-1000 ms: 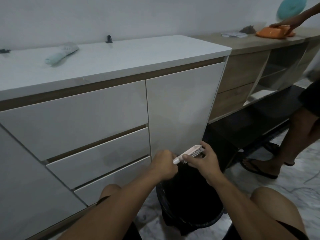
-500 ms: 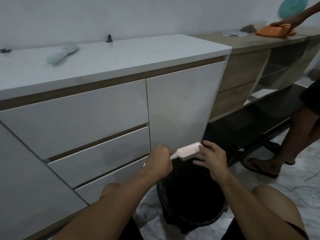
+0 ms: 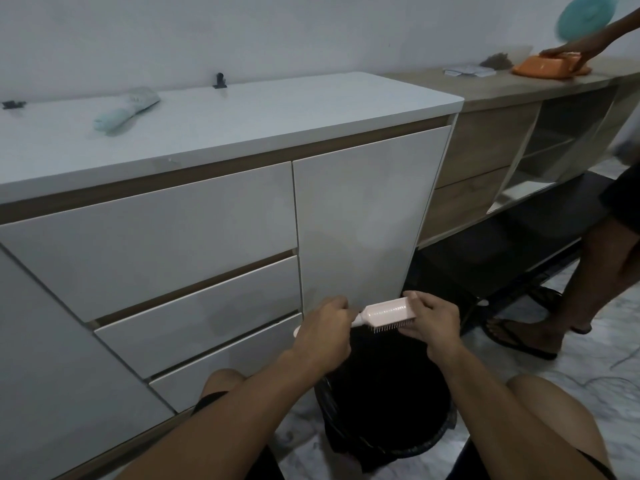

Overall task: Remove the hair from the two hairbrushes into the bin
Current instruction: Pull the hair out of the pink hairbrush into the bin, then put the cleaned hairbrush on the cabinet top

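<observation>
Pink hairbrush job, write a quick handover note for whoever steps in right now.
Left hand: gripping the pink hairbrush by its handle.
Right hand: fingers on the brush head, bristles facing down.
Brush is held over the black-lined bin on the floor.
Mint green hairbrush lies untouched on the white countertop.
Done: cannot tell how much hair is out.
Left: finish the pink brush, then clean the green one.

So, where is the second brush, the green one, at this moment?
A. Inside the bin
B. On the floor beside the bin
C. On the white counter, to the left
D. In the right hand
C: the green brush lies on the white counter, far left, while both hands hold the pink brush over the bin.
</observation>
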Tool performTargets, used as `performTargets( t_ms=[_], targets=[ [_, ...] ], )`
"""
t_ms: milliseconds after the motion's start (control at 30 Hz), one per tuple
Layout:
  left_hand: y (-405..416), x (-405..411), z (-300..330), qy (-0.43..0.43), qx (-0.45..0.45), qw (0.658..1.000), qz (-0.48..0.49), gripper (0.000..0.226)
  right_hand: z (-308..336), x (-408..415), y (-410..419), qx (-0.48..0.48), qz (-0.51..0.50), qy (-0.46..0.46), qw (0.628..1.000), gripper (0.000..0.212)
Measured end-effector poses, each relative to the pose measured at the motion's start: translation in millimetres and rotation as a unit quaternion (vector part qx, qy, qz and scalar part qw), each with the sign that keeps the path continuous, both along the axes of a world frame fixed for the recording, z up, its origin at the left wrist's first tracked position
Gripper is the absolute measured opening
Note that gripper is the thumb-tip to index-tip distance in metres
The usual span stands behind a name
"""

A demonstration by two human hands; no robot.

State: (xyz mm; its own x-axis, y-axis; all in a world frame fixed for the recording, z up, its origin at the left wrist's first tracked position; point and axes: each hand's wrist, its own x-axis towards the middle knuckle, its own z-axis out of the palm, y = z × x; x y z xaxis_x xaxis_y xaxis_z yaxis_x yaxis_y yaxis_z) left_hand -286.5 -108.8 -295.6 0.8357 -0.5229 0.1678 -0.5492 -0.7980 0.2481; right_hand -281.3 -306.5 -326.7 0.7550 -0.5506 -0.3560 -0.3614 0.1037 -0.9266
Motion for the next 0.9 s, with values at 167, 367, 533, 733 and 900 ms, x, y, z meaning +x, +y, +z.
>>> performTargets(
  t_ms=[167, 367, 533, 733, 900],
  targets=[
    [-3.8, -3.1, 9.5, 0.030, 0.011, 0.999, 0.009, 0.029, 10.7, -5.6, 0.0, -0.251, -0.031, -0.002, 0.967, 0.021],
    [-3.0, -0.5, 31.8, 0.097, 0.011, 0.994, 0.055, 0.024, 16.5, -6.6, -5.6, -0.289, -0.017, 0.106, 0.951, 0.017],
    [25.5, 15.7, 60.6, 0.141, -0.077, 0.981, 0.109, 0.026, 20.0, -19.8, -14.1, -0.148, 0.055, 0.084, 0.984, 0.009],
    [40.8, 30.2, 115.8, 0.229, -0.285, 0.920, 0.137, 0.004, 121.4, 9.8, 29.8, -0.016, 0.138, -0.116, 0.984, 0.025],
    [59.1, 42.9, 160.5, 0.201, -0.375, 0.893, 0.147, 0.018, 206.6, 36.8, 79.0, -0.020, 0.214, -0.237, 0.948, 0.044]
  ],
)
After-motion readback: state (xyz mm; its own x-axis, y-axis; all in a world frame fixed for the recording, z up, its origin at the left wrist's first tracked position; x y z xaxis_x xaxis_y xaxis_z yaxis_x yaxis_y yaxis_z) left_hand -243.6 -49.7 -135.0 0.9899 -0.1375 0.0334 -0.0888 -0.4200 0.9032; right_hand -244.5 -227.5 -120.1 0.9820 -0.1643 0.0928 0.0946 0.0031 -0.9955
